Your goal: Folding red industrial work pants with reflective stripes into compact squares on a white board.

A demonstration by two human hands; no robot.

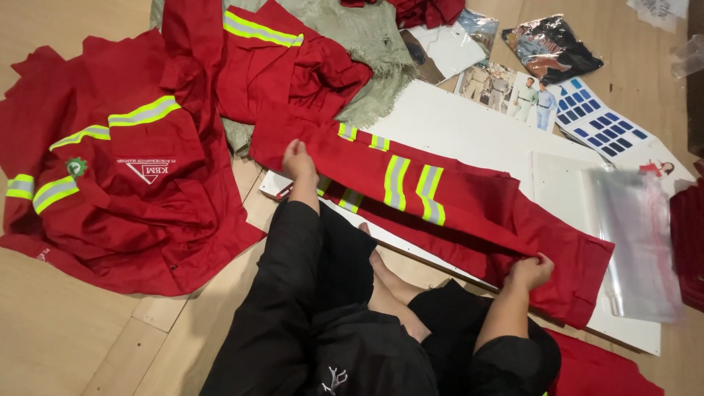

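Wooden floor boards (66, 345) fill the scene, and a person in black clothes sits on them. At the far left lies a heap of red work jackets (125, 183) with yellow-grey reflective stripes. Next to it, the left hand (299, 163) presses down on one end of the folded red trousers (447, 205), fingers curled over the cloth. These trousers lie across a white board (469, 132) in front of the person, with their reflective stripes facing up. Behind them a grey-green sack (374, 44) lies partly under more red clothes. Further right, the right hand (529, 270) pinches the other end of the trousers, closed on the fabric. A clear plastic bag (634, 242) rests just beside, on the board.
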